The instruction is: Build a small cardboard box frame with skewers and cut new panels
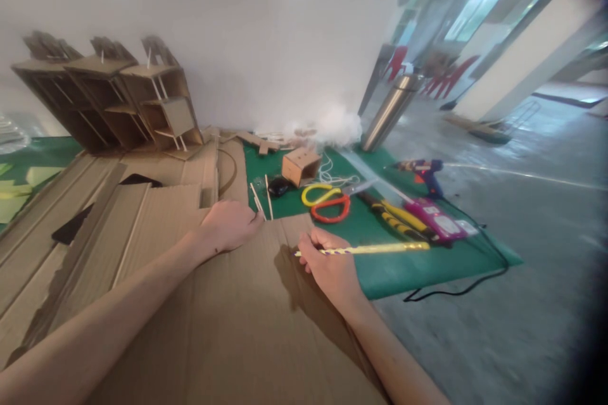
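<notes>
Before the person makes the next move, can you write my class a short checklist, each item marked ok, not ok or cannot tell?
1. Left hand resting on the cardboard sheet: ok.
2. Pencil held in the right hand, eraser end pointing away from the sheet: ok.
3. Pencil tip touching the cardboard: cannot tell; fingers and blur obscure it.
4. Green mat cleared of tools: not ok; scissors and pliers lie on it.
5. Glue gun apart from the sheet: ok.
6. Glue gun cold: cannot tell.
</notes>
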{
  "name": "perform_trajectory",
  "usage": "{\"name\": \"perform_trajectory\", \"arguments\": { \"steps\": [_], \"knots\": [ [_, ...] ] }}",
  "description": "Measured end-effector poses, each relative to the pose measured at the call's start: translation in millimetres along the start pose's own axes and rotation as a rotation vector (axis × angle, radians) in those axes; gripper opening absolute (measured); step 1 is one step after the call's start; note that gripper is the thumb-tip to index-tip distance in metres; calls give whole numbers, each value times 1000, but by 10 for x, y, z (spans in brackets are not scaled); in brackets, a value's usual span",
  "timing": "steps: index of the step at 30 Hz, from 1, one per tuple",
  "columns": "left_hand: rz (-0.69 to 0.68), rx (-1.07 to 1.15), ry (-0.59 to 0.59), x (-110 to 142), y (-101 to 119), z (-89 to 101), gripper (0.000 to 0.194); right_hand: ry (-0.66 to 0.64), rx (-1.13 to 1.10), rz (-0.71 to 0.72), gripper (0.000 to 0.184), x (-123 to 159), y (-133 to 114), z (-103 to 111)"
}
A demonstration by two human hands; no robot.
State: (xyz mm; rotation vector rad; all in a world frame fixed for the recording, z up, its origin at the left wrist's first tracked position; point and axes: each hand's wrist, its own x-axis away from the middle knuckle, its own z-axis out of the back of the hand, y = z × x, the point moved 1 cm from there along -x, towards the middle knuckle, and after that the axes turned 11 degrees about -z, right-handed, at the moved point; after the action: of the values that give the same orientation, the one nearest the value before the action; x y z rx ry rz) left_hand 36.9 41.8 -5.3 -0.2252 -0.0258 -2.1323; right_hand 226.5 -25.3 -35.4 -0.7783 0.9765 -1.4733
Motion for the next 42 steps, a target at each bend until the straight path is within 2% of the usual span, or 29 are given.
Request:
{"name": "perform_trajectory", "arguments": {
  "steps": [22, 36, 42],
  "knots": [
    [0, 5, -10, 3, 11, 16, 69, -65, 7, 71, 40, 14, -11, 0],
    [-3, 5, 2, 3, 6, 14, 68, -94, -54, 25, 41, 29, -40, 15],
    [-10, 25, 10, 7, 1, 10, 68, 87, -199, -86, 47, 22, -34, 91]
  ]
}}
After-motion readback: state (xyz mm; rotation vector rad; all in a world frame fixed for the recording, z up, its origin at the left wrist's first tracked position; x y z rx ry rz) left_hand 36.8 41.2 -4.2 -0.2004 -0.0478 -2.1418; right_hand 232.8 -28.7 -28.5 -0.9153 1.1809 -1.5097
